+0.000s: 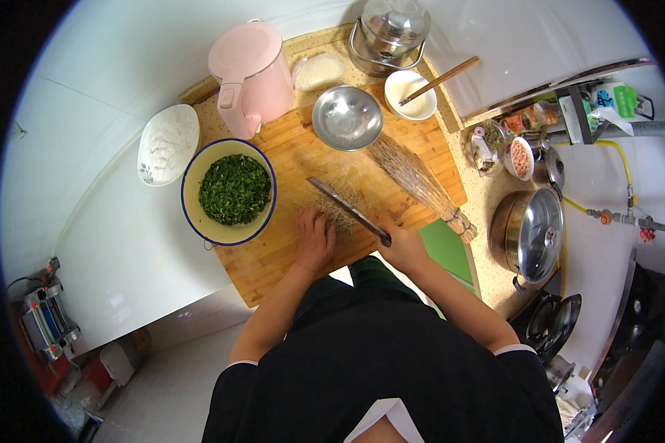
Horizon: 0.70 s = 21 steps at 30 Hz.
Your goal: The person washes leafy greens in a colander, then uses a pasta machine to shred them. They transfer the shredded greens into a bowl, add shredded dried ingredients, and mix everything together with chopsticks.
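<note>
My right hand (403, 247) is closed around the handle of a kitchen knife (346, 209), whose blade is seen nearly edge-on over a pile of thin pale shreds (341, 199). At the near left edge of that pile, my left hand (315, 235) rests with its fingers on the shreds and the wooden cutting board (271, 266); whether it grips any is hidden. Left of it stands an enamel bowl with a blue rim (273, 183), holding chopped greens (235, 189). Beyond the shreds are a steel bowl (348, 117) and a straw whisk broom (421, 183).
Behind stand a pink kettle (260, 72), a plastic bag (318, 72), a steel pot (388, 41) and a white bowl with chopsticks (413, 108). A dish of white powder (169, 144) is far left. A lidded pot (537, 235) and small containers line the right counter.
</note>
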Motion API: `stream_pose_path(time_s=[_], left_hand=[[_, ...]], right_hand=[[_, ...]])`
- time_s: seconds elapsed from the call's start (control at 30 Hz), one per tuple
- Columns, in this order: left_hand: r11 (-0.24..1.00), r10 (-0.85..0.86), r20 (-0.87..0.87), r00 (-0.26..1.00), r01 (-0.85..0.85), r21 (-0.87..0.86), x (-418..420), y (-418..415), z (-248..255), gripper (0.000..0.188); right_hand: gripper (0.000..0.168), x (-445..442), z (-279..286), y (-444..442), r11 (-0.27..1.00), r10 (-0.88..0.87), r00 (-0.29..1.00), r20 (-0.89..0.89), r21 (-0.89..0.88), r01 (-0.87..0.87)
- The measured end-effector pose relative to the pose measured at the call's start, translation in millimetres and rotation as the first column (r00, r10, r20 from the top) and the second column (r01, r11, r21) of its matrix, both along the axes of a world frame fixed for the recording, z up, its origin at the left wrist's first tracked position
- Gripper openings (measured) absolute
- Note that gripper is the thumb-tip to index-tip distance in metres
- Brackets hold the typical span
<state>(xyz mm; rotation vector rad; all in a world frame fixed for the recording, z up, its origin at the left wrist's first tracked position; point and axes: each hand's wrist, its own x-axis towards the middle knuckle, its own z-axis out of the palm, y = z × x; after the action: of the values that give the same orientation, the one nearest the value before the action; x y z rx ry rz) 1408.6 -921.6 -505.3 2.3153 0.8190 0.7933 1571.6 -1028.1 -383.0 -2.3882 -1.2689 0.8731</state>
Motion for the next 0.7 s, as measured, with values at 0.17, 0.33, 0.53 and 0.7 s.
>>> stream_pose_path(time_s=[0.17, 0.33, 0.53, 0.7], left_hand=[[1.000, -0.014, -0.048, 0.999, 0.015, 0.020, 1, -1, -11, 0.026], [0.998, -0.019, -0.107, 0.994, 0.026, 0.065, 6, 0, -4, 0.025], [0.996, 0.019, -0.140, 0.990, -0.007, 0.086, 7, 0, -9, 0.023], [0.996, 0.044, -0.175, 0.984, -0.031, 0.080, 6, -1, -5, 0.021]], right_hand=[[0.015, -15, 20, 16, 0.980, 0.116, 0.993, 0.029, -0.169, -0.110], [0.014, -20, 12, 25, 0.966, 0.137, 0.986, 0.096, -0.231, -0.112], [0.016, -21, 2, 26, 0.946, 0.170, 0.980, 0.102, -0.294, -0.134], [0.016, -25, -11, 21, 0.958, 0.133, 0.987, 0.090, -0.268, -0.105]])
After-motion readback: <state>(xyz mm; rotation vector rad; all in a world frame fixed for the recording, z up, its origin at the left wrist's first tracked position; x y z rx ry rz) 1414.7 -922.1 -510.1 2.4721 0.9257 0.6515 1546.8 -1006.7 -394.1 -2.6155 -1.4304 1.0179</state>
